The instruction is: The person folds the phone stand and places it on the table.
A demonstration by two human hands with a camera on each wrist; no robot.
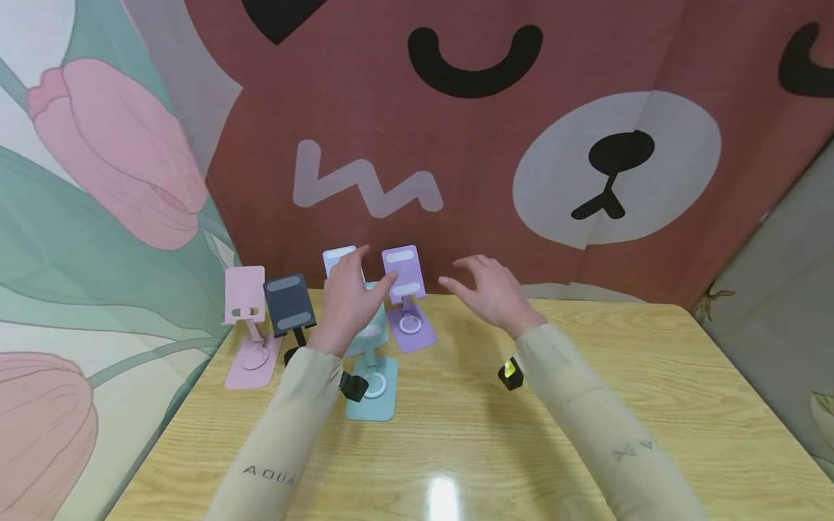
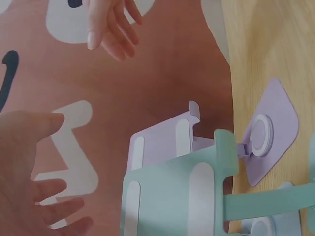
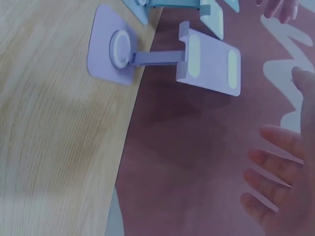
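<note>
My left hand (image 1: pixel 348 300) hovers over a mint green phone stand (image 1: pixel 384 405) with its fingers spread and holds nothing. It partly hides that stand and a pale blue phone stand (image 1: pixel 337 255) behind. Just right of it stands a purple phone stand (image 1: pixel 404 271), upright on its base with a white ring. Beyond the purple stand, my right hand (image 1: pixel 491 293) is held in the air, palm turned inward, fingers loose and apart from everything. In the right wrist view, a gap separates those fingers (image 3: pixel 275 167) from the purple stand (image 3: pixel 211 61).
Left of my left hand are a black phone stand (image 1: pixel 289 304) and a pink phone stand (image 1: pixel 245 293). All stand on a wooden table (image 1: pixel 456 420). A brown cloth with a bear face (image 1: pixel 469 166) hangs directly behind the table's far edge.
</note>
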